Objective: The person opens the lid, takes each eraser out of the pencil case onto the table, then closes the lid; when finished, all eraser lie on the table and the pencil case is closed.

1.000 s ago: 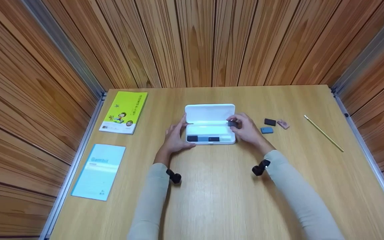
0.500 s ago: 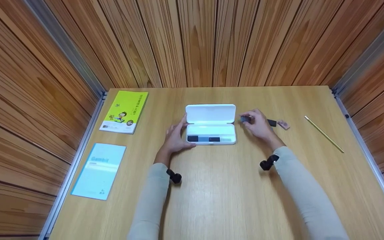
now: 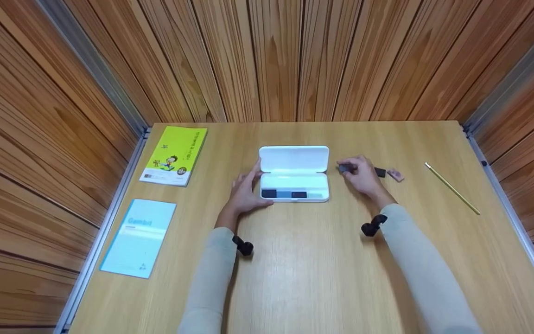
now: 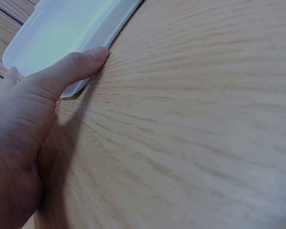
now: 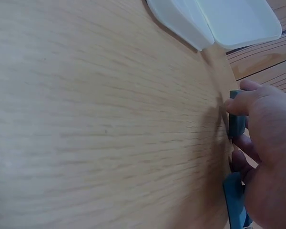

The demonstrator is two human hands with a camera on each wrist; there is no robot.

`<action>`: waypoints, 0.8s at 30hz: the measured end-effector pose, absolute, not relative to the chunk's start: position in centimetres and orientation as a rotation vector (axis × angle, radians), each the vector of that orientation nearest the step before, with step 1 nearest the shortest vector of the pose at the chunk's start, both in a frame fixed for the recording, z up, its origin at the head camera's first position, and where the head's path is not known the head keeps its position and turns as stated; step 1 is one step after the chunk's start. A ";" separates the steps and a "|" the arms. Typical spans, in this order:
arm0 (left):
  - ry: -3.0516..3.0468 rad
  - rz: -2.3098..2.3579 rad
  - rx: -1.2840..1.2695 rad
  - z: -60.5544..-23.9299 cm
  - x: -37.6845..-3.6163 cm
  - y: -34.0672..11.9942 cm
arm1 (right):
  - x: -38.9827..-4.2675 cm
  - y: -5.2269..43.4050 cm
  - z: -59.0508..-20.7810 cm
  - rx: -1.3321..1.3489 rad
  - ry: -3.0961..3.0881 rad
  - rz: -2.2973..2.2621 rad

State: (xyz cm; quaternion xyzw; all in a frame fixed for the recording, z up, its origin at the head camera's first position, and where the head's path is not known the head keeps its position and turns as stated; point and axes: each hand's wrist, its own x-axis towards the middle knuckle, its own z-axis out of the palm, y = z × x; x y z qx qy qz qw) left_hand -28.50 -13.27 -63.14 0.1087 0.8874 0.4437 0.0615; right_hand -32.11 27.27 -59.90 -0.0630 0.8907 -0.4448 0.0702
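Dark block [image 5: 237, 122] pinched between right fingers [image 5: 244, 102], near open white case [image 3: 294, 160].

A light brown wooden table [image 3: 304, 301] has a tall brown wall of striped wood boards [image 3: 278, 60] past its far edge. Striped brown wood walls [image 3: 26, 139] also stand beyond its left edge and right edge. Grey metal bars [image 3: 102, 232] run along both side edges. A soft white shine [image 3: 288, 257] lies on the surface's near part.
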 end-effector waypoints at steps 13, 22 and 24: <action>2.692 1.334 0.291 -62.9 -28.2 -13.2 | -32.1 27.3 -59.9 -0.193 2.665 -1.373; 2.687 1.330 0.325 -63.1 -28.3 -13.2 | -31.0 27.7 -59.3 -0.233 2.675 -1.385; 2.695 1.324 0.324 -63.0 -28.3 -13.2 | -30.7 27.7 -59.2 -0.256 2.684 -1.361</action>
